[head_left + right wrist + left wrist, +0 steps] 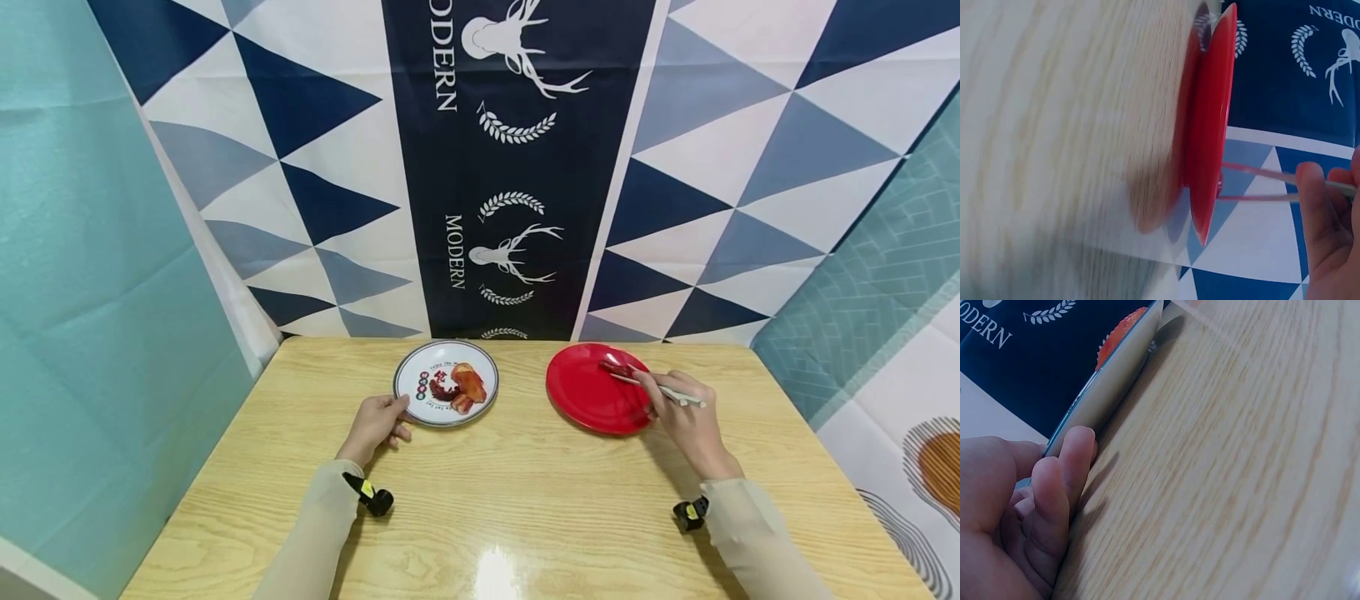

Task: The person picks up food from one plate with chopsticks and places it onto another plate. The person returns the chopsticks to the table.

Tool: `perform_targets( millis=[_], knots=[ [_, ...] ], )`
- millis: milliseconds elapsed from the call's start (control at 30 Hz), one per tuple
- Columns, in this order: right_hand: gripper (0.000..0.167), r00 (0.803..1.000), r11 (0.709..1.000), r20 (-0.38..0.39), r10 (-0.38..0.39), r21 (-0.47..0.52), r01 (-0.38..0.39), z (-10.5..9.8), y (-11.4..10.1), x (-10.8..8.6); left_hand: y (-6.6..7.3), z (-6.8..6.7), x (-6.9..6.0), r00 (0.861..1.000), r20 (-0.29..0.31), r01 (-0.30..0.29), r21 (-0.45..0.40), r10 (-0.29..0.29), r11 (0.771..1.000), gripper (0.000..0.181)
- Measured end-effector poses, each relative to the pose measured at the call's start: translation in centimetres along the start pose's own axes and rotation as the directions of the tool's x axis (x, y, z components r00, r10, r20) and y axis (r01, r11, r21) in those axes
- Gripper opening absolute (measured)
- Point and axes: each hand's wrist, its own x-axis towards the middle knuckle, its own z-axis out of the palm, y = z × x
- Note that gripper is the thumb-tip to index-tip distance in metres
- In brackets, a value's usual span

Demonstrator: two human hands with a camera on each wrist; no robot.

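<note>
My left hand (375,427) grips the near left rim of a white plate (411,372) with a dark edge and printed marks. Its thumb lies on top, with fingers beneath the rim in the left wrist view. Glossy orange-brown food pieces (468,383) and a dark curled piece (444,392) lie on this plate. My right hand (688,425) holds a pair of light chopsticks (678,395). Their tips reach over a red plate (588,398), at a small dark-red piece (617,367). Whether the tips pinch that piece, I cannot tell.
Both plates are near the back edge of a light wooden table (480,492). Behind it hangs a patterned cloth (510,183) with triangles and deer heads. A teal cloth (105,275) hangs along the left side. Wrist cameras (377,501) sit at both cuffs.
</note>
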Motion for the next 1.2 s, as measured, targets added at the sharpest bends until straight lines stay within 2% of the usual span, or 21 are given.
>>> perform_targets(
  millis=[233, 500, 633, 933, 1200],
  knots=[
    [0.008, 0.996, 0.996, -0.036, 0.082, -0.019, -0.082, -0.2, -0.3, 0.1, 0.0, 0.0, 0.1, 1.0, 0.003, -0.002, -0.009, 0.002, 1.0, 0.039],
    [0.009, 0.996, 0.995, -0.02, 0.083, 0.054, -0.082, 0.6, -0.2, 0.3, -0.1, 0.0, 0.1, 1.0, -0.002, -0.002, -0.014, 0.002, 1.0, 0.039],
    [0.009, 0.995, 0.995, -0.004, 0.095, 0.012, -0.095, 0.9, -0.1, 0.3, 0.0, 0.2, 0.2, 1.0, -0.01, 0.003, -0.012, -0.003, 1.0, 0.037],
    [0.038, 0.98, 0.979, 0.009, 0.197, 0.045, -0.198, 1.0, -0.2, 0.2, 0.5, 0.5, -0.1, 0.999, -0.033, 0.02, 0.032, -0.019, 0.999, 0.037],
    [0.042, 0.968, 0.963, 0.022, 0.25, 0.099, -0.251, 1.0, -0.2, -0.2, 0.9, 0.5, -0.3, 0.999, -0.032, 0.026, 0.067, -0.024, 0.997, 0.036]
  ],
)
